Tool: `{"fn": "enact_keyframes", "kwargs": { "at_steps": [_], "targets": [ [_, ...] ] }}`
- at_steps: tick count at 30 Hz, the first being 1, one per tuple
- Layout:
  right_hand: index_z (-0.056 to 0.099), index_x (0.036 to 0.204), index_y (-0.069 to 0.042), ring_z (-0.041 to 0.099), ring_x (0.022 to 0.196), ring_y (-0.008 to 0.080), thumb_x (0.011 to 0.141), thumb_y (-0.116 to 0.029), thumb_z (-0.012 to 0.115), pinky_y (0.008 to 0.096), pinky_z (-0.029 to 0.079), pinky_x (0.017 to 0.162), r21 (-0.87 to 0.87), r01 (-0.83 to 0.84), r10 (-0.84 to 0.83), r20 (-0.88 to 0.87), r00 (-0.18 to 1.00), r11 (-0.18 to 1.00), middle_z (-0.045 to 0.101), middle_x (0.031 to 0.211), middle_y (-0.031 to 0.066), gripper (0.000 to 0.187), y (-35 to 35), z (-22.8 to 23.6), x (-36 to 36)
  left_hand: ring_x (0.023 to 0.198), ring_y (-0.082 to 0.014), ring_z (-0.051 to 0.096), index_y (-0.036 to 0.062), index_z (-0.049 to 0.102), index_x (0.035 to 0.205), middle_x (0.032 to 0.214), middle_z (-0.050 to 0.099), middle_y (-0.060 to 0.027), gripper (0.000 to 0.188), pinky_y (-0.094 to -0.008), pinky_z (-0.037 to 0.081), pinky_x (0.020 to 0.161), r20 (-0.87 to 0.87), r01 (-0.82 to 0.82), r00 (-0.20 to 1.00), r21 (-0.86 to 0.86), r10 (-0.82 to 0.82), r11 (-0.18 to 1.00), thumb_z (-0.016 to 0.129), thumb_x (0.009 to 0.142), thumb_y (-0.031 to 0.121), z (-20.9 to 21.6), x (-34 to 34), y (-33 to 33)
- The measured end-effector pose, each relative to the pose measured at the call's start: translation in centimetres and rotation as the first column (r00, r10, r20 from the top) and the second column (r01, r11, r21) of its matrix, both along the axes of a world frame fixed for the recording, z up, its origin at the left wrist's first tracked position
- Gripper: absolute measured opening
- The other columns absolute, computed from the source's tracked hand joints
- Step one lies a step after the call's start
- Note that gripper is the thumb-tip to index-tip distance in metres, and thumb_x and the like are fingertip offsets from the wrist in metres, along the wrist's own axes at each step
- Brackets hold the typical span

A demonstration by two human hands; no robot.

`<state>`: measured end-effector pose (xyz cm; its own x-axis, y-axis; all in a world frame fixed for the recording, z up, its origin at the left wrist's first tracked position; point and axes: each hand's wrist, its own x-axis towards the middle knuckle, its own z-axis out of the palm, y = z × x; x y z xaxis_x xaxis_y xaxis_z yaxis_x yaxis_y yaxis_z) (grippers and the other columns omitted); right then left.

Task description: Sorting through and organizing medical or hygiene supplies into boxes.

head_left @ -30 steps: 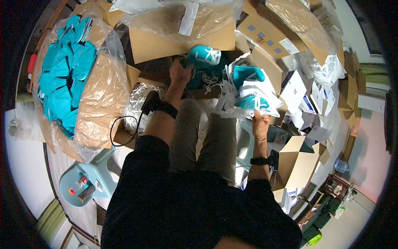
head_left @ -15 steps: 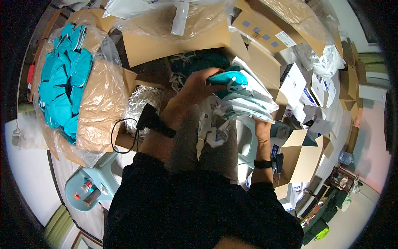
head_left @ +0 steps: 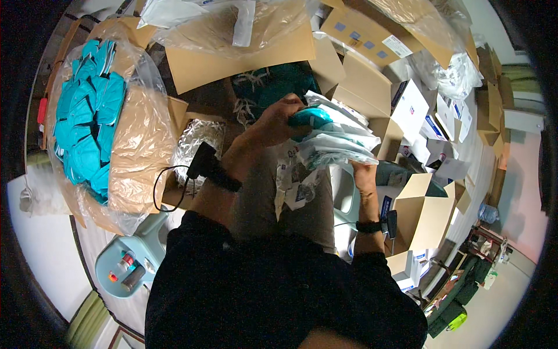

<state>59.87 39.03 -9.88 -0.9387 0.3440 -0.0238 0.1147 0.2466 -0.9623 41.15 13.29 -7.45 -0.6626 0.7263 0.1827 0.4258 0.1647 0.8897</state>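
Note:
A fanned stack of clear plastic packets point(head_left: 343, 142) with white sheets and teal contents is held up over my lap. My left hand point(head_left: 282, 114) is closed on the left end of the stack, on a rounded teal item point(head_left: 314, 118) whose exact kind I cannot make out. From below, my right hand point(head_left: 364, 176) grips the right end of the packets, its fingers partly hidden behind them. Just beyond my hands, a dark recess among the cartons holds more teal items point(head_left: 282, 81) with white strips.
At left, a plastic-lined carton point(head_left: 142, 145) carries many folded teal fabric pieces point(head_left: 87, 128). White shredded strips point(head_left: 197, 142) fill a small box. White printed boxes point(head_left: 410, 110) and an open carton point(head_left: 427, 221) stand at right. A light blue stool point(head_left: 110, 264) holds a bottle.
Both hands still hold the stack. It has shifted slightly left, and the teal item at its left end has tilted a little. The view has also shifted slightly.

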Motion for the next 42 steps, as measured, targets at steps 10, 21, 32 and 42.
{"fn": "enact_keyframes", "kwargs": {
  "at_steps": [10,21,32,42],
  "targets": [
    [0.062,0.094,-0.004,0.056,0.071,0.0096,0.084,0.008,0.058,0.0231,0.045,0.064,-0.382,0.359,-0.391,-0.008,0.920,0.852,0.061,0.083,-0.0008,0.017,3.7,0.5,2.8,0.096,-0.0204,0.061,0.0034,0.058,0.117,0.098,0.063,-0.0138,0.054,-0.0345,0.052,0.065,0.471,-0.334,0.786,-0.221,0.400,0.916,0.064,0.086,0.047,-1.5,-4.0,-3.7],
    [0.058,0.111,0.002,0.058,0.095,0.0179,0.076,0.003,0.066,0.0305,0.046,0.085,-0.349,0.277,-0.284,0.030,0.958,0.895,0.061,0.108,0.0073,0.036,2.3,0.3,3.2,0.086,-0.0175,0.062,0.0049,0.065,0.096,0.095,0.065,-0.0082,0.016,-0.0300,0.050,0.075,0.057,-0.696,0.712,0.189,0.700,0.692,0.068,0.083,0.013,6.2,1.8,-0.5],
    [0.058,0.109,0.002,0.060,0.092,0.0172,0.079,0.008,0.060,0.0291,0.048,0.083,-0.575,0.201,-0.266,-0.030,0.964,0.793,0.063,0.103,0.0088,0.030,-1.7,2.4,2.2,0.089,-0.0287,0.062,0.0039,0.065,0.087,0.095,0.064,-0.0131,0.021,-0.0374,0.049,0.078,-0.056,-0.301,0.946,0.213,0.320,0.929,0.076,0.073,0.013,8.6,10.4,2.5],
    [0.062,0.101,0.001,0.061,0.081,0.0135,0.083,0.006,0.061,0.0269,0.050,0.073,-0.625,0.159,-0.231,-0.035,0.972,0.764,0.065,0.093,0.0052,0.018,-2.5,2.1,3.9,0.096,-0.0367,0.057,0.0022,0.065,0.093,0.100,0.062,-0.0171,0.034,-0.0431,0.045,0.086,-0.200,-0.127,0.970,0.082,0.141,0.988,0.079,0.067,0.021,7.0,10.7,3.1]
  ]
}}
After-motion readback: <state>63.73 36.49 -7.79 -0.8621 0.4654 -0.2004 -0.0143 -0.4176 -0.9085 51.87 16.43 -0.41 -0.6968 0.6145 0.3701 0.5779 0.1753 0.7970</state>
